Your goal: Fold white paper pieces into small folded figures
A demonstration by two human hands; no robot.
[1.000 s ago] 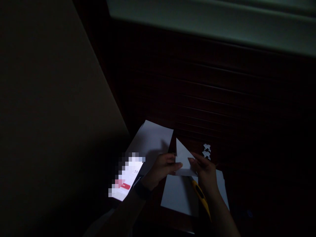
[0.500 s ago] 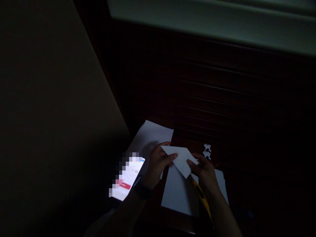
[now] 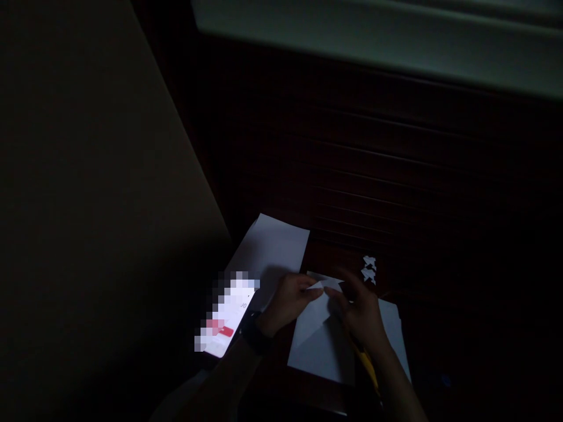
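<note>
My left hand, a dark band on its wrist, pinches a folded piece of white paper between thumb and fingers. From the other side, the thumb of my right hand presses on the same paper close to the left thumb; its fingers are somewhat blurred behind. Below both hands lies a flat white sheet. Partly hidden under my right wrist is a long yellow and black tool, whose kind I cannot make out.
A lit phone is at the left, beside a stack of white paper. Several small folded white paper pieces lie at the back right. More white sheets show right of my forearm. Dark slatted wood rises behind.
The held paper has tipped and dropped lower, so less of its face shows. Both hands have drawn closer together, with the thumbs now nearly meeting.
</note>
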